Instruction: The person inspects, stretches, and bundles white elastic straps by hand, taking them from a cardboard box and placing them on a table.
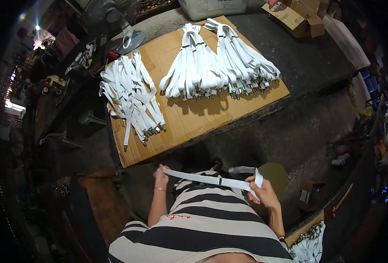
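A white strap (198, 177) with a dark slide buckle on it stretches across in front of my striped shirt. Its left end is pinched in the closed fingers of my left hand (160, 176). At the other side my right hand (264, 193) grips the strap between thumb and fingers, and a loop of it rises above that hand. Beyond my hands, a loose pile of white straps (132, 96) with metal clips lies on the left of a cardboard sheet (194, 122). Two bundles of similar straps, a middle one (196, 65) and a right one (242, 61), lie on the sheet too.
The cardboard rests on a dark table (312, 65). A fan (113, 17), a white container (213, 8) and an open carton (292, 17) stand at the back. More white straps (310, 245) lie in a box at lower right. A round stool (275, 177) is beside me.
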{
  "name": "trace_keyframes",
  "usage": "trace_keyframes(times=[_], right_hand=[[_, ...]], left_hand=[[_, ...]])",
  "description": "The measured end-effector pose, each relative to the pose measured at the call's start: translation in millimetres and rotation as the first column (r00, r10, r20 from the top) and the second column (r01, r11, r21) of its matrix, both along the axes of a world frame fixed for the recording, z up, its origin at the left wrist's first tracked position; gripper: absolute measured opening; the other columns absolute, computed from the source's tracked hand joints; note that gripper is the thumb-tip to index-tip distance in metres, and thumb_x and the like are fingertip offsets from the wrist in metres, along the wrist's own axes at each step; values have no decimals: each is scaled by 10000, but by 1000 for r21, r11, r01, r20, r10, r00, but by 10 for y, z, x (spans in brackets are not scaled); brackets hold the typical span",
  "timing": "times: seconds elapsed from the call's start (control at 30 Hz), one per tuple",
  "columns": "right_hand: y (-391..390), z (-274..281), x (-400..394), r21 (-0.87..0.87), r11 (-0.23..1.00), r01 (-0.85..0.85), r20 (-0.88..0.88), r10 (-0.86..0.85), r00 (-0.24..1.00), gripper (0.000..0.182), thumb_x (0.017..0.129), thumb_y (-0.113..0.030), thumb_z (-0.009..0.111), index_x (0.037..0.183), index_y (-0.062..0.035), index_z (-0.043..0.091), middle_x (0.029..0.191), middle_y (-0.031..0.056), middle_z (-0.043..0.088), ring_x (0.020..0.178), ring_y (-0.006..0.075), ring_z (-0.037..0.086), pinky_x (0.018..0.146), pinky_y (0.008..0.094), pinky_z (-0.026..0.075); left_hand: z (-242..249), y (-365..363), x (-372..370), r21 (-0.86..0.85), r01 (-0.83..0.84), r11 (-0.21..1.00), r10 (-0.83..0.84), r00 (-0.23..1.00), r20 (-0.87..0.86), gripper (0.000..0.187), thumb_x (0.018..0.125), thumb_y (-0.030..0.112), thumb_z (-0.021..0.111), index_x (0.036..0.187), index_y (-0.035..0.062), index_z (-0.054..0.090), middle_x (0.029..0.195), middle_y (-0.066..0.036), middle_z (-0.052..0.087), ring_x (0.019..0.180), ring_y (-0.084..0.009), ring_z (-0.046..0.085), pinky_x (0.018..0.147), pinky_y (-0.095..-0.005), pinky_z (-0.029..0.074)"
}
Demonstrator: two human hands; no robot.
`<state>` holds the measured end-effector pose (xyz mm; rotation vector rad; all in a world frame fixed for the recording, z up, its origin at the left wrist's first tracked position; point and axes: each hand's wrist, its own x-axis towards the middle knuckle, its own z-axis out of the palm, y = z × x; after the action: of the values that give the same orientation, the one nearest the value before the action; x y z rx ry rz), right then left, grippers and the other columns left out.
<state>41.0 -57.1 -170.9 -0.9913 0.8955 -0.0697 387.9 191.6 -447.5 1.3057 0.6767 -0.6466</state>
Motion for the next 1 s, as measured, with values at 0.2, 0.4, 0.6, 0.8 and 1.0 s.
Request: trace_keyframes(times=[0.2,0.4,0.6,0.8,1.0], right_hand=[[124,-227,106,148,973,176,54,-185,981,338,973,-295,372,954,4,528,666,99,595,439,90,494,402,219,382],[191,-542,297,106,822,559,122,-569,813,333,927,-272,503,1033,31,589,952,63,609,866,114,558,774,266,433],[222,-701,493,-232,813,534,159,-510,845,387,940,-331,457,1058,10,595,934,50,600,853,119,551,765,251,414],[209,-634,503,-313,782,539,135,-524,841,360,947,-272,440,1175,1,493,951,35,586,824,88,536,634,259,456],[-143,-1397,301,576,329,749,226,-944,241,187,923,-186,460,954,-18,536,786,62,559,718,185,551,703,336,484]], left_hand=[[-378,-82,-292,316,490,812,-390,859,-331,503,874,426,524,1099,-22,480,894,-264,619,583,-270,572,614,-375,502],[947,-1157,-969,289,953,-88,-992,-110,59,662,906,543,333,681,-2,634,615,-89,590,630,-182,567,646,-324,446],[1726,-1897,-1585,54,966,-252,-802,-239,547,500,936,452,401,1057,-15,531,972,-40,546,852,-127,489,796,-262,401],[1740,-2164,-1749,-448,893,-53,-886,165,434,333,948,332,447,1014,18,537,851,-21,588,658,-74,537,552,-233,441],[1969,-1932,-1827,219,960,-173,-827,-262,497,368,917,281,490,768,-27,625,537,-42,555,464,-114,546,441,-256,407]])
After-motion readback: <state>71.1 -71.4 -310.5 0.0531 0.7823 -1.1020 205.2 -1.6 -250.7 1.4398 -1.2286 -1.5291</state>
